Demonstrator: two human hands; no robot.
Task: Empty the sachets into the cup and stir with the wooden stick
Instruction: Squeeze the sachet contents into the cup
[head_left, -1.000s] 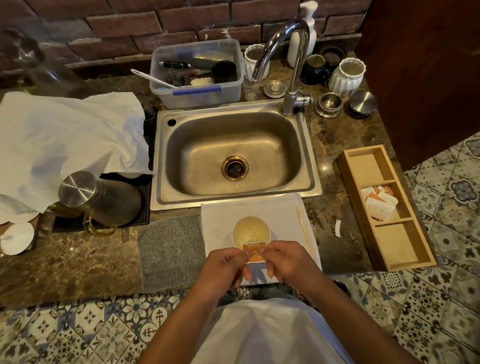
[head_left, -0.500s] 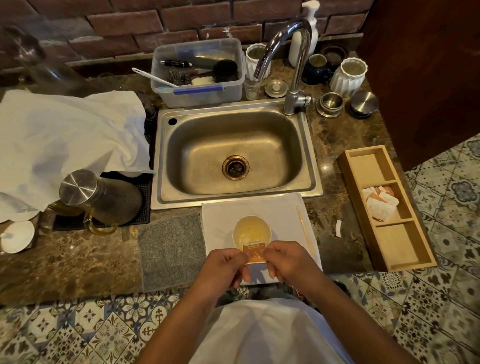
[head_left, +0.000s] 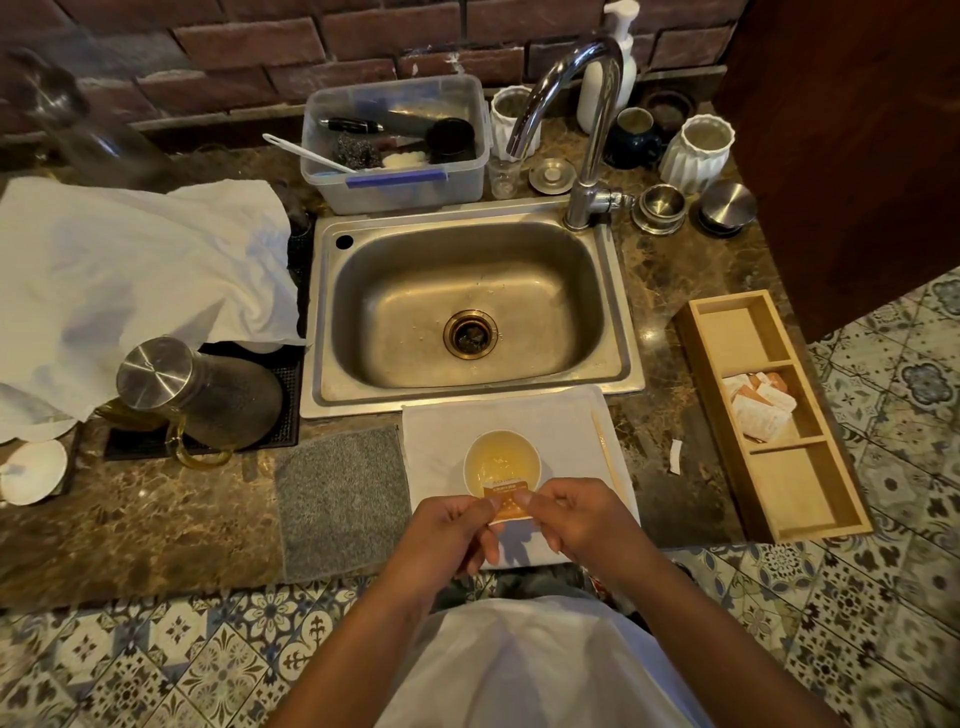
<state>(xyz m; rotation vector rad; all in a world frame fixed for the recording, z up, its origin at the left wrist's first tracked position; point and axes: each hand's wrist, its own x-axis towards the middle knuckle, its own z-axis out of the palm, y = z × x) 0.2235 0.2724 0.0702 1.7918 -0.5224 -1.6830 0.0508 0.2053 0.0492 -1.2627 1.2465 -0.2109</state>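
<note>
A white cup (head_left: 502, 461) with pale yellow liquid stands on a white cloth (head_left: 447, 436) in front of the sink. Just over its near rim I hold an orange sachet (head_left: 508, 500) between both hands. My left hand (head_left: 447, 532) pinches its left edge and my right hand (head_left: 579, 522) pinches its right edge. The wooden stick (head_left: 603, 453) lies on the cloth to the right of the cup. More sachets (head_left: 759, 406) lie in the middle compartment of a wooden tray (head_left: 789, 493) at the right.
The steel sink (head_left: 467, 312) with its tap (head_left: 582, 104) is behind the cloth. A grey mat (head_left: 340, 499) lies left of it, and a lidded glass jug (head_left: 197, 395) further left. A small torn strip (head_left: 675, 456) lies near the tray. The counter edge runs under my wrists.
The sachet and both hands stay at the cup's near rim; almost nothing has moved.
</note>
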